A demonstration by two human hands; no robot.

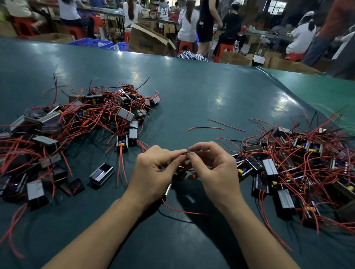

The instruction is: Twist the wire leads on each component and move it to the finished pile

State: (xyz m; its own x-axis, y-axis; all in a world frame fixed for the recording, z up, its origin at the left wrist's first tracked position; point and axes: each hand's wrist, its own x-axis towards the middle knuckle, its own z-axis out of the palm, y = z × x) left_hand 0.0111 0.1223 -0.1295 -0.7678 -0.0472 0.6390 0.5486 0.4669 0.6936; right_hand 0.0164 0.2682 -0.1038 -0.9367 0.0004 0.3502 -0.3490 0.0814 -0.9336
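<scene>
Your hands pinch one lead
Left hand (155, 171) and right hand (211, 169) fingertips grip a thin dark wire lead (187, 152); black component (179, 174) below, heaps at 10 and 3 o'clock.

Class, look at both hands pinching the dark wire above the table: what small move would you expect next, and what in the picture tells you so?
Probably roll the fingertips to twist the lead. The left hand and right hand each pinch an end of a short dark wire, with a component hanging below between them. It is not yet on either pile, so moving it likely comes after.
</scene>
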